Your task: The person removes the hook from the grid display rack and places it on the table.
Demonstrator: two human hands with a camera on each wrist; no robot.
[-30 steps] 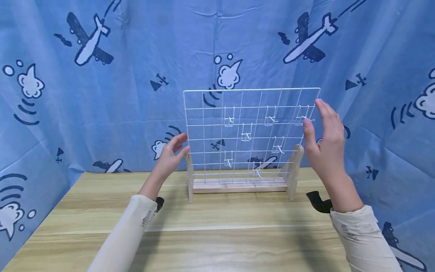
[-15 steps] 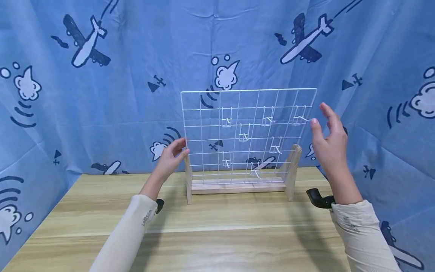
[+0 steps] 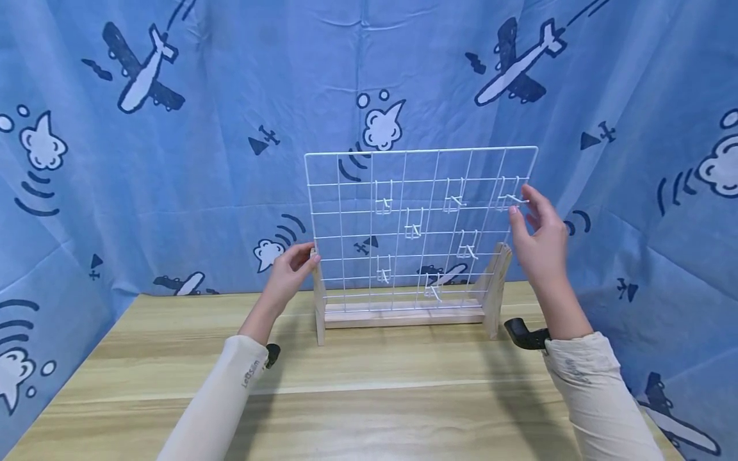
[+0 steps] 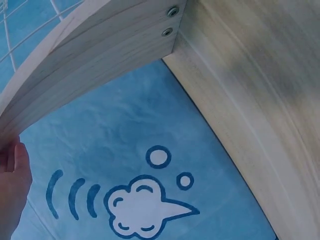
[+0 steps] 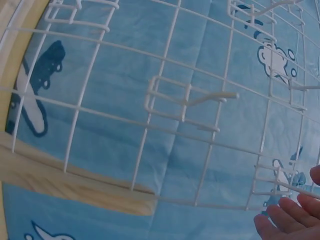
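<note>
A white wire grid (image 3: 388, 235) with several white wire hooks stands upright in a wooden stand (image 3: 403, 317) on the table. My left hand (image 3: 286, 274) pinches the top of the stand's left side panel between thumb and fingers; in the left wrist view, the side panel (image 4: 95, 60) partly hides those fingers. Beside the grid's upper right edge, my right hand (image 3: 539, 240) is raised, its thumb and fingers spread apart around that edge and the top right hook (image 3: 510, 197). In the right wrist view, fingertips (image 5: 282, 217) lie just beyond the grid's edge; contact cannot be made out.
The wooden table (image 3: 369, 390) stretches in front of the stand. Behind and at both sides hangs a blue curtain (image 3: 230, 128) printed with planes and clouds. A black wrist mount (image 3: 524, 334) juts from the right wrist.
My right hand first drew away from the grid's right edge, then came back in toward it, slightly lower. My left hand slid down a little to the top of the side panel.
</note>
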